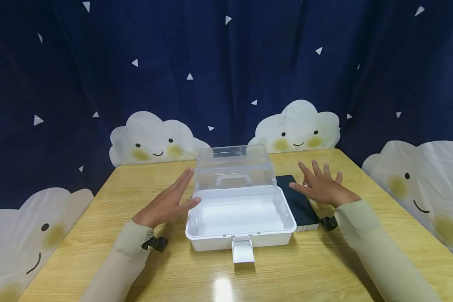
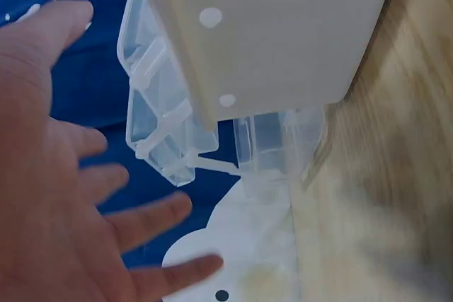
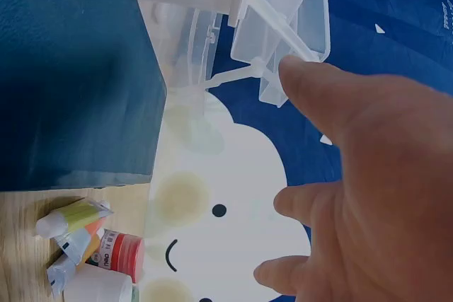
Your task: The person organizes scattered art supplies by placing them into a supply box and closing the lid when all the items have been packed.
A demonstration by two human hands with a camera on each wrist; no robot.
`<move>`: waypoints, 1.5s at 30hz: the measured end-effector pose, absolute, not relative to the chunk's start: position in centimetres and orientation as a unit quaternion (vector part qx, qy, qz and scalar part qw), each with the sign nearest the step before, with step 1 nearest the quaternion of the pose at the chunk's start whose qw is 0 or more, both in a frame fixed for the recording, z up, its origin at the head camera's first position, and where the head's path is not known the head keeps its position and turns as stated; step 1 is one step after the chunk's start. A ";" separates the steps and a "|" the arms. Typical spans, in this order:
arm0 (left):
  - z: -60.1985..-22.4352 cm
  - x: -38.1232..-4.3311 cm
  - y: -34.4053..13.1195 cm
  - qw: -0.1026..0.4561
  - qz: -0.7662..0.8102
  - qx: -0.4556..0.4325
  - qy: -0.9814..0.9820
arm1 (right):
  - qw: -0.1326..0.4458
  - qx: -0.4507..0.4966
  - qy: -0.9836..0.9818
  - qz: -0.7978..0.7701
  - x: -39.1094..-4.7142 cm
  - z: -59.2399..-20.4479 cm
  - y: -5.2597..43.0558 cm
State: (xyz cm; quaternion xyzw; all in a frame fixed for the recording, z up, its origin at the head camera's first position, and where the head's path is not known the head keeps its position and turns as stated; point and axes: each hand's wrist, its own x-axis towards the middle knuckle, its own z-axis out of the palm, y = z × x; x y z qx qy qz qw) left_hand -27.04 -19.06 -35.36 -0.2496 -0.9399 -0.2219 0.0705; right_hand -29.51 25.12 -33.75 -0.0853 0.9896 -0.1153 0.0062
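Note:
A white plastic storage box [image 1: 243, 240] stands with its clear lid [image 1: 232, 155] raised at the back and its front latch [image 1: 243, 250] hanging down. Its main compartment [image 1: 243, 214] is bare. Clear trays on hinged arms [image 2: 159, 97] show beside the box in the left wrist view. My left hand [image 1: 168, 203] is at the box's left side, fingers extended, the thumb overlapping the rim in the head view. Over a dark flat-topped block [image 1: 298, 203] to the right of the box, my right hand [image 1: 322, 186] hovers with fingers spread. Neither hand holds anything.
Paint tubes [image 3: 74, 218], a red-and-white bottle [image 3: 122, 254] and a white cup-like container [image 3: 98, 284] lie beyond the dark block, mostly hidden by my right hand in the head view. A navy curtain [image 1: 226, 63] with clouds hangs behind the wooden table [image 1: 196, 281].

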 end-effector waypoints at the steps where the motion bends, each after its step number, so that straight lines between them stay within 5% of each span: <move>1: -35.4 -27.0 -19.0 0.073 -0.226 -0.258 -0.936 | 0.006 -0.086 0.990 -0.116 -29.5 -33.8 25.2; 9: -36.1 -27.4 -18.5 0.092 -0.217 -0.334 -0.913 | 0.014 -0.096 0.988 -0.121 -29.5 -33.6 24.9; 31: -39.7 -28.1 -18.8 0.076 -0.327 -0.351 -0.874 | 0.011 -0.112 0.986 -0.125 -29.4 -34.1 24.9; 45: -37.8 -25.7 -17.6 0.071 -0.384 -0.355 -0.849 | 0.009 -0.141 0.982 -0.122 -29.2 -34.7 23.9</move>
